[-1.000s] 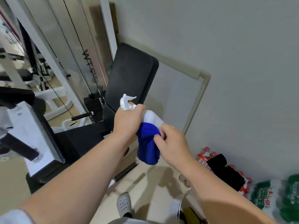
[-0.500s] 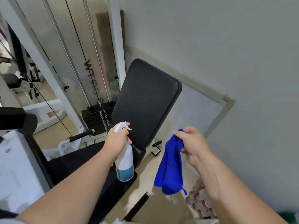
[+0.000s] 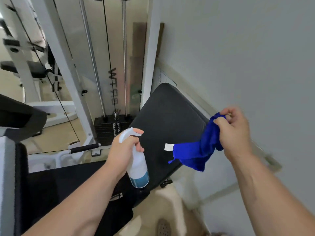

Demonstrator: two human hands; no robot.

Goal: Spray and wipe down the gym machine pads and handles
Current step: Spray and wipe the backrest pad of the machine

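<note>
Left hand (image 3: 122, 150) and right hand (image 3: 233, 135) bare-armed; pale perforated clog (image 3: 164, 228).

"WT" lettering on weight-stack shield (image 3: 115, 53)

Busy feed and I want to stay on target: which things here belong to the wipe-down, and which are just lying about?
For the job:
spray bottle, gripped by left hand
blue cloth, pinched by right hand
black back pad
black handle grip

Just there:
weight stack
guide rods
background bench
</note>
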